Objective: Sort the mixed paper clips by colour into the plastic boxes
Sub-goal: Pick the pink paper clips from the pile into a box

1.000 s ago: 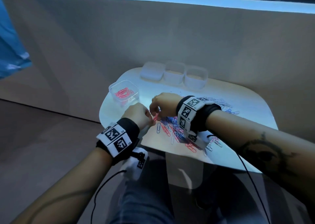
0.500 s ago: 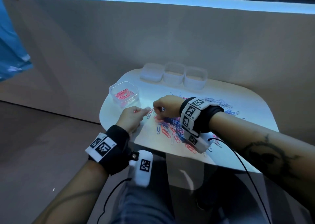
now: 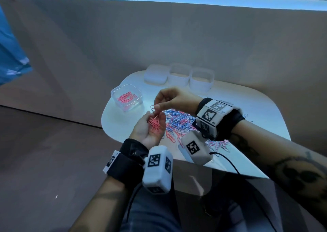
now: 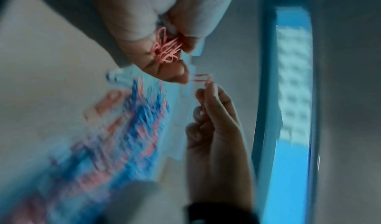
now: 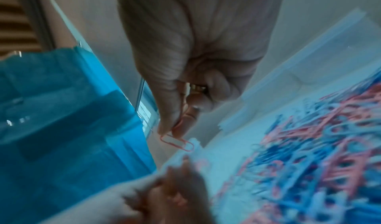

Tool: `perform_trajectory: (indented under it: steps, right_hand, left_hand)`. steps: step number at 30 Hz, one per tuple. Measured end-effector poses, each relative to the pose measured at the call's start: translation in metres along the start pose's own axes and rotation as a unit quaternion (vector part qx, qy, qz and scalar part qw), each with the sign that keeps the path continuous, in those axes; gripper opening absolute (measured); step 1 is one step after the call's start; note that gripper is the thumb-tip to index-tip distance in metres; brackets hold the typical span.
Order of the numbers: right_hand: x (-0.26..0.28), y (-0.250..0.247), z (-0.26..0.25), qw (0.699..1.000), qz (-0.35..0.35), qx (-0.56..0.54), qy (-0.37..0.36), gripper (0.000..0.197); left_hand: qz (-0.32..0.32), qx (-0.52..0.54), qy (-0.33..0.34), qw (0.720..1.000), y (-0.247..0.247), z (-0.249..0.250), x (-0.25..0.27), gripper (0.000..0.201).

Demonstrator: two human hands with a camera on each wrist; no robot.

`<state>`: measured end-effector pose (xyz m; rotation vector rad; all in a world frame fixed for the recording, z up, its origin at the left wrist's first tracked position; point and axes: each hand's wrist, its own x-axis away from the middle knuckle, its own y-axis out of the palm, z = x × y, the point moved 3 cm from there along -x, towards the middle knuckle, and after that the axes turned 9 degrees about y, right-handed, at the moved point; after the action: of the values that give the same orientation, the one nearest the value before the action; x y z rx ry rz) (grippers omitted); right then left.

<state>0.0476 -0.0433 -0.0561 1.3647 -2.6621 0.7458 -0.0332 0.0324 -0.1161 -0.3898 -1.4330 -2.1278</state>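
One pink clip point(image 3: 152, 108) between right hand point(image 3: 174, 99) fingertips

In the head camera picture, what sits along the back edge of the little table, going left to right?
Box with pink clips → closed white box → open empty box → second open empty box.

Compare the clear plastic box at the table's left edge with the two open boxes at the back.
The clear plastic box at the left edge holds pink paper clips and stands alone; the two open boxes at the back show no clips and stand side by side. All are lidless, square and translucent.
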Motion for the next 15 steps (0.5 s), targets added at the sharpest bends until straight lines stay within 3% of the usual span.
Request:
perform_trajectory:
  steps: [2, 5, 6, 9, 11, 13, 15]
  right_hand:
    - [0.0, 0.006, -0.002, 0.999, 0.009, 0.041, 0.008, 0.019]
    - [0.001, 0.008, -0.005, 0.985, 0.051, 0.166, 0.015, 0.003]
    - [0.003, 0.006, -0.006, 0.984, 0.049, 0.169, 0.016, 0.01]
    - [0.007, -0.005, -0.006, 0.999, 0.029, 0.01, 0.045, 0.01]
    - [0.006, -0.016, 0.0, 0.993, 0.051, -0.095, 0.054, 0.014]
    - [0.003, -0.02, 0.007, 0.996, 0.068, -0.016, 0.064, 0.011]
    - [-0.001, -0.011, 0.013, 0.981, 0.047, 0.175, 0.068, 0.007]
  left_hand:
    - [-0.027, 0.019, 0.0, 0.999, 0.005, -0.002, 0.002, 0.054]
    - [-0.028, -0.018, 0.017, 0.999, 0.007, -0.001, 0.005, 0.044]
    - [-0.027, -0.017, 0.018, 0.999, 0.006, 0.0, 0.006, 0.042]
    - [-0.039, 0.034, 0.009, 0.999, 0.002, 0.002, 0.006, 0.046]
    - [-0.035, 0.041, 0.007, 0.999, -0.006, 0.007, 0.006, 0.055]
    - [-0.034, 0.045, 0.007, 0.998, -0.016, 0.018, 0.007, 0.058]
    - [-0.023, 0.031, 0.015, 0.999, -0.027, 0.03, 0.007, 0.052]
